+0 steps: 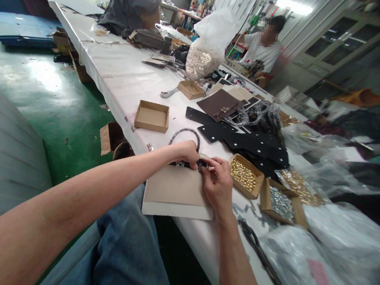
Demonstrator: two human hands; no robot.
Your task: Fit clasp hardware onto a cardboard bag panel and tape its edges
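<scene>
At the near edge of the surface (123,67) lies one beige panel (174,187), its black strip (187,165) pinched by the right hand's (220,181) fingers, the left hand's (189,152) curled over it, grip hidden from me, seemingly for steadiness; gold-coloured fasteners (243,174) boxed alongside, presumably against scattering.

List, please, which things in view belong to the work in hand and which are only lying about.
Work in hand:
- beige panel, with the left hand and right hand at its upper edge
- metal clasp
- probably gold pieces and silver pieces, boxed nearby

Lying about, it seems:
- spoon
- dark cloth
- blue sheets on the floor
</scene>
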